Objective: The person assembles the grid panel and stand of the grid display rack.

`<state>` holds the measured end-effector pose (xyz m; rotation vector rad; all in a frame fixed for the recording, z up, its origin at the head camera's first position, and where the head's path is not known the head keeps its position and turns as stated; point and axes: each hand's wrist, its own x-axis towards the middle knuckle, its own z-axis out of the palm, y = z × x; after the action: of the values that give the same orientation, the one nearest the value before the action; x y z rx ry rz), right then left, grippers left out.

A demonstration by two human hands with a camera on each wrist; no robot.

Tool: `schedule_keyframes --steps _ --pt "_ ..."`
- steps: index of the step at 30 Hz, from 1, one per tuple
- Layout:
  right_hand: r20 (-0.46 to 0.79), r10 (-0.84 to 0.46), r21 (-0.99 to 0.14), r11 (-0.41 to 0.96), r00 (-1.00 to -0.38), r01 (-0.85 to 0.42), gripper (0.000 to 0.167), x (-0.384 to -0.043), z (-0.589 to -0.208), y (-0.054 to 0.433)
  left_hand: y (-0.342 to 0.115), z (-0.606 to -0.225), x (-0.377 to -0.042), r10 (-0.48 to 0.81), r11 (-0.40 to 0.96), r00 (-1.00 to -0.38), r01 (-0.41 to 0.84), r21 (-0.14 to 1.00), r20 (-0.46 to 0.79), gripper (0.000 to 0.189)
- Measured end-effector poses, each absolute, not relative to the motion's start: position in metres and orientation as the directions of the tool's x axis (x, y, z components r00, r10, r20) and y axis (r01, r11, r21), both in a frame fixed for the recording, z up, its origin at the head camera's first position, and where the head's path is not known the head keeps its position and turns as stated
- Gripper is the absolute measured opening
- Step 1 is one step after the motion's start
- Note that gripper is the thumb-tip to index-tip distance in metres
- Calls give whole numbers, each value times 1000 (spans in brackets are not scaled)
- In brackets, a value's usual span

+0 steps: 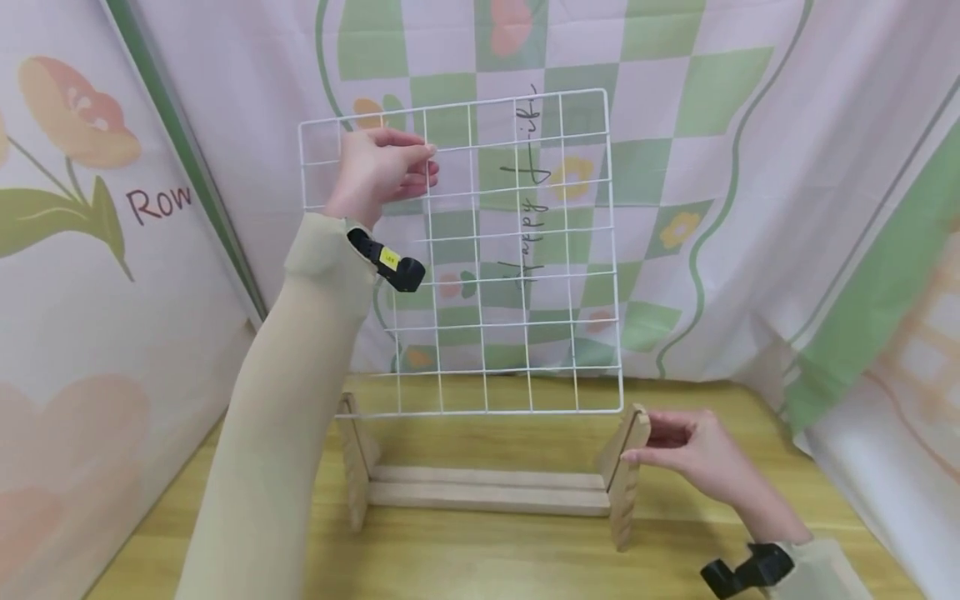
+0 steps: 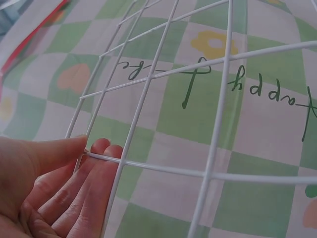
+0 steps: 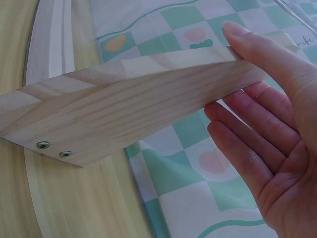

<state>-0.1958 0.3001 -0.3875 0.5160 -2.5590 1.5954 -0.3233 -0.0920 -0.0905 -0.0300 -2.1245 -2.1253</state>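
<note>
My left hand [image 1: 382,171] pinches a wire of a white wire grid panel [image 1: 613,250] near its upper left, holding it upright. In the left wrist view the thumb and fingers [image 2: 54,153] close around one thin wire. Below stands a light wooden stand [image 1: 487,498] with a side panel at each end and a crossbar between. The grid's lower edge is level with the side panels' tops; whether they touch I cannot tell. My right hand [image 1: 701,458] grips the upper part of the right side panel [image 3: 138,99], thumb on its near edge, fingers beyond. My left forearm hides part of the grid.
The stand rests on a wood-grain tabletop [image 1: 465,567]. Behind it hangs a green-and-white checkered curtain [image 1: 645,175] with lettering. A printed flower curtain [image 1: 67,317] closes the left side, and more fabric [image 1: 885,292] hangs at right.
</note>
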Motion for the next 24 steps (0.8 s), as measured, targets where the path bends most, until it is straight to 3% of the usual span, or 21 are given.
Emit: schedule_keyframes --steps 15,24 --pt "228 -222 -866 398 -948 -302 50 -193 -388 299 -74 -78 -324 -81 -34 -982 172 984 169 16" --pt "227 -215 -866 401 -950 -298 53 -192 -389 296 -70 -82 -322 -64 9 -981 184 983 184 15"
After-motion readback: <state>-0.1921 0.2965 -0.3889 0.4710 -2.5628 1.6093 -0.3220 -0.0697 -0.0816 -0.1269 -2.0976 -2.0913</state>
